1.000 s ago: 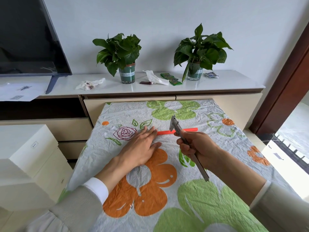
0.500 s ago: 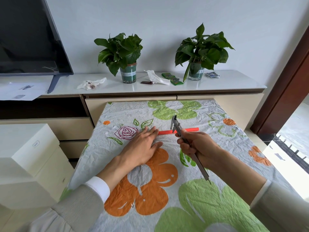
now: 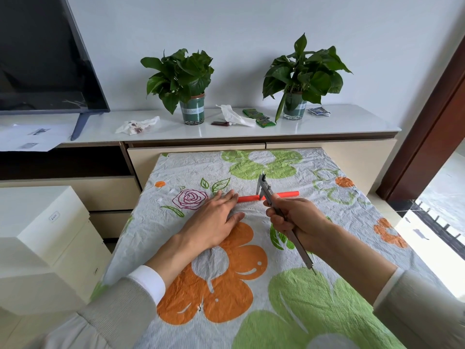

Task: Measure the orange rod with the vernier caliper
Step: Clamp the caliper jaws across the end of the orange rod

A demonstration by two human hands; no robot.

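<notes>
Left hand (image 3: pixel 216 217) lies flat, fingers extended; right hand (image 3: pixel 298 217) seemingly fisted, gripping.

Little legible text

The left plant pot (image 3: pixel 193 112) at 12 o'clock carries a pale band of lettering, too blurred to read. A small label (image 3: pixel 54 217) on the white box (image 3: pixel 45 222) at 9 o'clock shows tiny characters, unreadable. The caliper (image 3: pixel 270 197) scale marks cannot be made out.
</notes>
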